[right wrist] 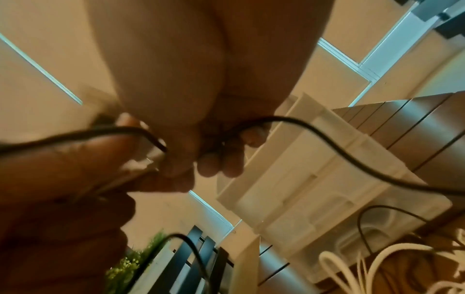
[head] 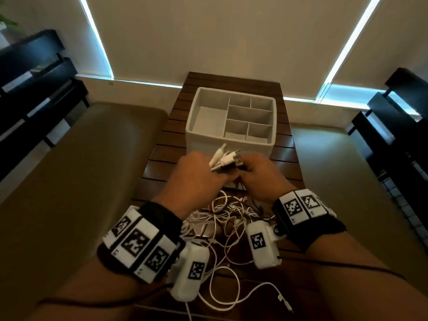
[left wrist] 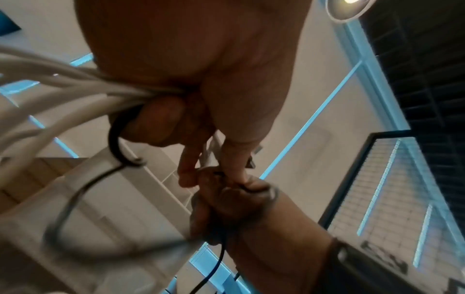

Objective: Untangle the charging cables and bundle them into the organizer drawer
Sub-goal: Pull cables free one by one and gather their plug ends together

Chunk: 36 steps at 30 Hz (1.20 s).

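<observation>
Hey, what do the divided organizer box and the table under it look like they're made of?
The organizer box looks like matte white or pale grey plastic: thin, even walls and dividers, rounded rim, no grain. It could be coated board; the pictures leave that open. The table looks like dark brown wood, or a wood-look finish: parallel slats with narrow gaps and a slight sheen.

place: home living room | signs: beige sofa (head: 81, 158) beside slatted wooden coffee table (head: 166, 144) | drawn roller blinds (head: 208, 33) over windows | dark shelving (head: 34, 72) along both walls | potted plant (right wrist: 130, 264)
</observation>
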Each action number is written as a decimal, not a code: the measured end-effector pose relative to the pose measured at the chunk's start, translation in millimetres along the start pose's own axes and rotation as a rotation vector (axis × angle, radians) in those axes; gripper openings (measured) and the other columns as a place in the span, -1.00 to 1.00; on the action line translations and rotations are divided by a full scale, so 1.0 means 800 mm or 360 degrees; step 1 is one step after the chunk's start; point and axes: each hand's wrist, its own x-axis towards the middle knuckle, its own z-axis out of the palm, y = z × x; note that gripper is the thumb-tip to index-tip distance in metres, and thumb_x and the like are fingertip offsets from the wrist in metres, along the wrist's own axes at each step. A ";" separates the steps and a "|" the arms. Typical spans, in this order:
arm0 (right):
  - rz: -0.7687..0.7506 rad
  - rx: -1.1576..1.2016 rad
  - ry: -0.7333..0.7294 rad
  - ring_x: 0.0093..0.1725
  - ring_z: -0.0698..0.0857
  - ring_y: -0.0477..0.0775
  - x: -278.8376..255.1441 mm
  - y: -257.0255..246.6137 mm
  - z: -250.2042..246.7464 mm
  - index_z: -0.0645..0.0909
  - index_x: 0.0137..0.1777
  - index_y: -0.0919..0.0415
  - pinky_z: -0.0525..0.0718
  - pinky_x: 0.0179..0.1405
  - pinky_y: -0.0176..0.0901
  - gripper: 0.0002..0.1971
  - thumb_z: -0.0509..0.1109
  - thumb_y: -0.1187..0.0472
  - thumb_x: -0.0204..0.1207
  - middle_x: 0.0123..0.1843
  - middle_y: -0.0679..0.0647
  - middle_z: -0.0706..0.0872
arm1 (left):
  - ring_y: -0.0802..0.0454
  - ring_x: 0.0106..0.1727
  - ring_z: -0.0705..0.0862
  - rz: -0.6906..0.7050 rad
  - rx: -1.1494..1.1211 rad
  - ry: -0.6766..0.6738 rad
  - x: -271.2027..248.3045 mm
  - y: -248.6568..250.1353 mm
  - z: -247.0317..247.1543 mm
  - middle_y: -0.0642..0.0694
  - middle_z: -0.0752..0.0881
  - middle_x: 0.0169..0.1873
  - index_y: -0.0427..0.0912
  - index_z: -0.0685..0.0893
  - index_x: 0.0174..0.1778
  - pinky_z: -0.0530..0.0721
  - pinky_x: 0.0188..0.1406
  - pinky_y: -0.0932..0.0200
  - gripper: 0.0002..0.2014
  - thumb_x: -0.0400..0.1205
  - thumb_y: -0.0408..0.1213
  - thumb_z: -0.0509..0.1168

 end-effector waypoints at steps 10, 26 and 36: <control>0.0035 0.0407 0.0190 -0.30 0.70 -0.15 0.000 0.007 -0.004 0.71 -0.14 0.23 0.68 -0.23 -0.34 -0.93 0.43 0.38 0.52 -0.30 0.02 0.75 | 0.27 -0.77 0.38 -0.0045 0.0029 0.0064 0.006 0.000 -0.004 0.04 0.49 -0.63 -0.11 0.56 -0.51 0.28 -0.78 0.45 -0.71 0.48 -0.21 0.48; 0.0483 0.0138 0.0208 -0.39 0.63 -0.37 -0.037 0.082 -0.024 0.64 -0.15 0.10 0.55 -0.24 -0.39 -0.88 0.35 0.26 0.62 -0.29 -0.07 0.69 | 0.08 -0.54 0.36 0.0030 -0.0072 0.0598 0.013 -0.029 -0.052 -0.05 0.45 -0.56 -0.11 0.50 -0.48 0.33 -0.62 0.32 -0.70 0.53 -0.38 0.40; -0.0063 0.0022 0.0084 -0.39 0.61 -0.31 -0.021 -0.012 -0.034 0.74 -0.05 0.19 0.51 -0.35 -0.52 -0.90 0.39 0.27 0.59 -0.36 -0.14 0.68 | 0.40 -0.23 0.64 0.0462 -0.0081 0.0495 -0.016 0.032 -0.019 0.16 0.71 -0.09 -0.03 0.67 0.22 0.51 -0.36 0.69 -0.54 0.42 -0.10 0.58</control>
